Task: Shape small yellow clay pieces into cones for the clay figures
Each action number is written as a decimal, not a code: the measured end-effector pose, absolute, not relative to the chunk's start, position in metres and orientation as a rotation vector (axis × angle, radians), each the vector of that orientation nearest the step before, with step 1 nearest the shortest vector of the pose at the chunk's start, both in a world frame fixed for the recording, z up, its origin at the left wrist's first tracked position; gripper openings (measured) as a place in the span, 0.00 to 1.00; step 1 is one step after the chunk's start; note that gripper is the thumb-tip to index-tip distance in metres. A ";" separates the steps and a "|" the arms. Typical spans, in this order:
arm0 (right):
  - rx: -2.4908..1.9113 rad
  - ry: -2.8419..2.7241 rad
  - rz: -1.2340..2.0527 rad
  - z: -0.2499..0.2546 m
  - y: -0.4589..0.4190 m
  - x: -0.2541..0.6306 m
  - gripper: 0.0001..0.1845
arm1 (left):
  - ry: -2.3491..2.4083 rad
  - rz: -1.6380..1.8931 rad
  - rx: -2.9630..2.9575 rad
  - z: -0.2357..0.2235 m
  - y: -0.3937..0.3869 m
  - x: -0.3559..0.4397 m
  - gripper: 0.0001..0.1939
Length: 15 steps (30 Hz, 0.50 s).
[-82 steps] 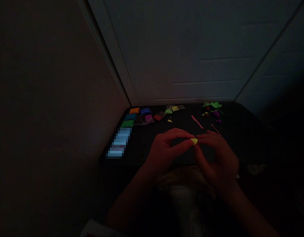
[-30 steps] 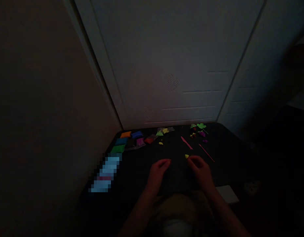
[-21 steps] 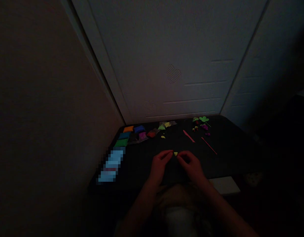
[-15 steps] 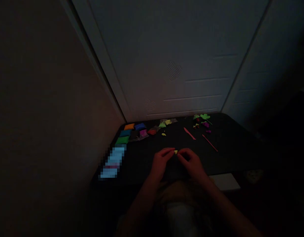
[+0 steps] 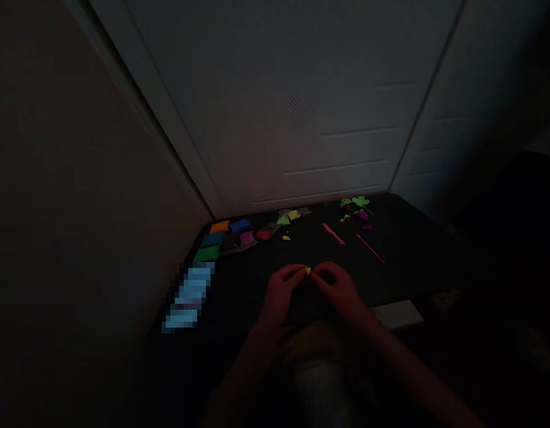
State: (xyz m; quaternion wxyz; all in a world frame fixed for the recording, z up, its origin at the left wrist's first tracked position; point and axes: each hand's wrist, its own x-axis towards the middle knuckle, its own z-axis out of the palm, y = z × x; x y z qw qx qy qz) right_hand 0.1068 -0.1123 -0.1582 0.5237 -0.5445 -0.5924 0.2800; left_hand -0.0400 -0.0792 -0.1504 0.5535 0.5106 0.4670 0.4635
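Between my fingertips, over the front half of a dark table, is a small yellow piece of modelling clay (image 5: 308, 271). My left hand (image 5: 280, 290) pinches it from the left. Closed too, my right hand (image 5: 338, 286) has its thumb and forefinger at the clay's right side. The fingers cover part of the piece. Beyond them lies a yellow lump of clay (image 5: 286, 238) with a tiny crumb behind it. To the right are a pink plastic knife (image 5: 333, 233) and a thin pink modelling stick (image 5: 370, 248).
Several coloured clay packets (image 5: 220, 227) lie at the table's back left, near a pixelated bright rectangle (image 5: 188, 296). Small shaped pieces stand at the back right, among them a green clover shape (image 5: 361, 202) and a purple cluster (image 5: 362, 216). A white panelled door (image 5: 266, 119) rises behind.
The camera view has shifted, so the table's things sit further left and most a bit higher. My hands still pinch the yellow clay, with the right fingertips now closer to it.
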 end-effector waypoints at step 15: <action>-1.685 -1.226 0.457 -0.141 -0.095 0.188 0.13 | 1.251 0.962 0.982 -0.158 -0.081 -0.047 0.13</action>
